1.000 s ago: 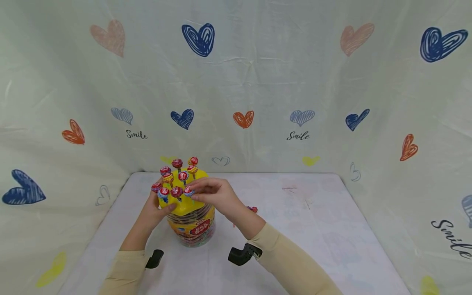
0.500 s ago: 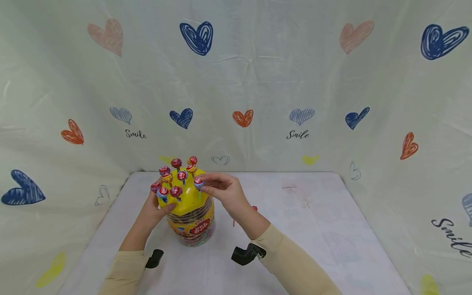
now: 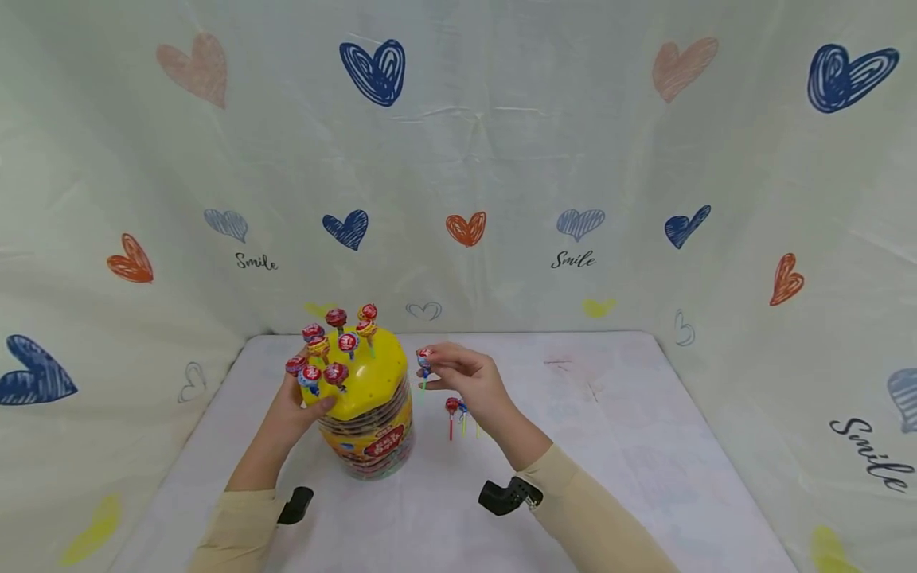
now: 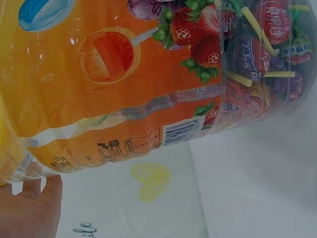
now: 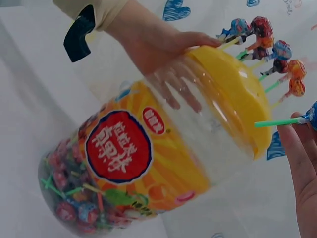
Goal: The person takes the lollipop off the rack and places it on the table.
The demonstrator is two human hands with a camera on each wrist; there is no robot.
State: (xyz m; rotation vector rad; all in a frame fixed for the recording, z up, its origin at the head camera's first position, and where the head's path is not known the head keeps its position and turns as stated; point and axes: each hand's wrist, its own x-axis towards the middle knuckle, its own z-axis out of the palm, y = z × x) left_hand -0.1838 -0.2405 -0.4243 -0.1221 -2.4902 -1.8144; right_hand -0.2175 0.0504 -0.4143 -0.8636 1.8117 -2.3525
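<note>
One white table [image 3: 609, 469], across the lower half of the head view, faint reddish marks right of centre. One pale curtain [image 3: 516, 159], behind and at both sides, printed with hearts and the word "Smile". One clear candy jar [image 3: 365, 446], left of centre, base on the table, yellow lid [image 3: 376, 382] uppermost, long axis roughly up and down the frame. Standing lollipops [image 3: 348, 343] in the lid, heads outward. Loose lollipops [image 3: 451, 405] at lower centre, sticks toward the lower edge. Left hand [image 3: 288, 418], clasped on the lid's left side. Right hand [image 3: 473, 384], thumb and fingers pinching one blue-and-red lollipop [image 3: 424, 361], right of the lid and apart from it: head up, green stick down, long axis near vertical.
</note>
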